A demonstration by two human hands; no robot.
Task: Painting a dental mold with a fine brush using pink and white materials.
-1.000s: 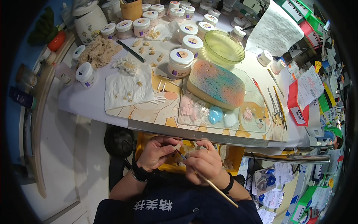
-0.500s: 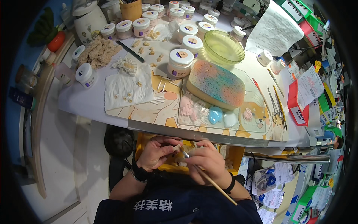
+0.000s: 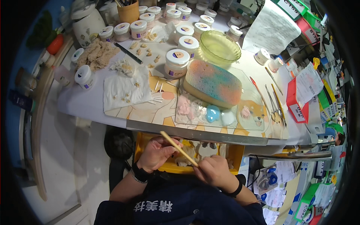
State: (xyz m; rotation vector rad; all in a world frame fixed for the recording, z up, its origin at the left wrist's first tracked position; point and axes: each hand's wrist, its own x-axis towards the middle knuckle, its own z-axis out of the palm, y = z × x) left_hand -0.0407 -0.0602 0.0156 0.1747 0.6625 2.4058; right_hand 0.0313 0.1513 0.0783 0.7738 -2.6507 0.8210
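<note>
My left hand is closed in a pinch in front of the table edge; a small pale tooth-coloured piece showed in its fingertips a moment ago, now largely hidden. In my right hand, closed, is a brush with a pale wooden handle. The handle slants up to the left, its bare end passing in front of the left fingers, while the bristle end is out of sight within or behind the right hand. Beneath both hands lies an open yellow drawer with a white item and crumpled pale material inside.
On the table stand a multicoloured sponge, a green glass bowl and several white-lidded jars. A white cloth carries small tooth-like pieces. Scissors and brushes lie at right, near a red tray.
The brush has been turned round: its tip was at the piece in my left hand, and now the handle end points there. My right hand has moved slightly down and right.
</note>
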